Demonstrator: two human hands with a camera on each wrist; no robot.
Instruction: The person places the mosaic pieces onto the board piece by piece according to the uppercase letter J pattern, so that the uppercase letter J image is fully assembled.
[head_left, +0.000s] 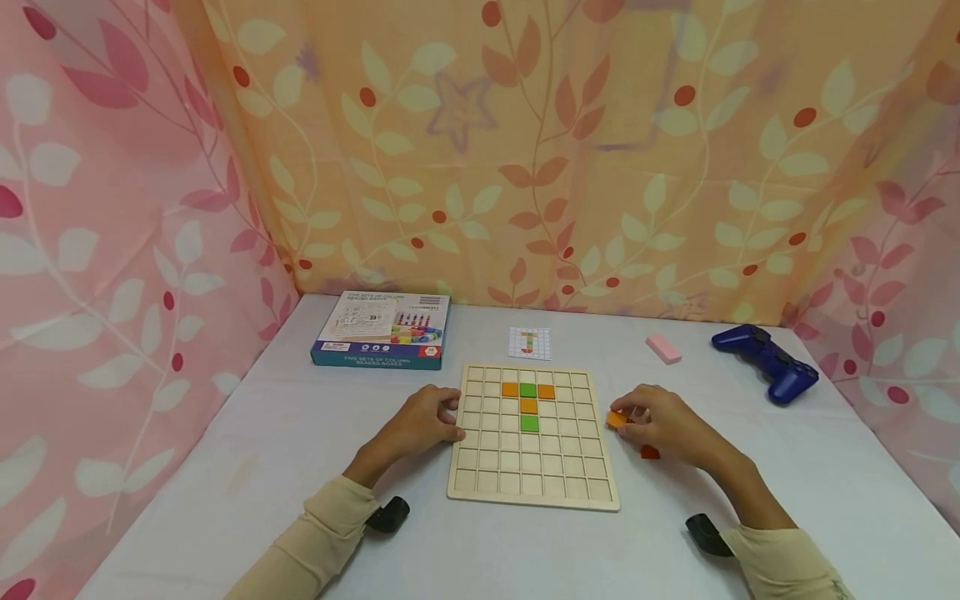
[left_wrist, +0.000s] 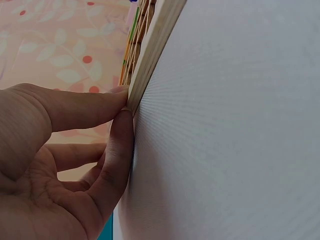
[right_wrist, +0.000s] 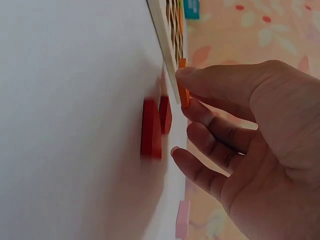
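In the head view, your left hand point(head_left: 418, 423) has its grip clamped on the left edge of the gridded board point(head_left: 487, 461), which lies on the tabletop point(head_left: 262, 492); your right hand point(head_left: 666, 427) is just beside the board's right edge. In the left wrist view, your fingertips touch that edge. In the right wrist view, your grip pinches an orange tile point(right_wrist: 184, 95) near two red tiles point(right_wrist: 151, 131).
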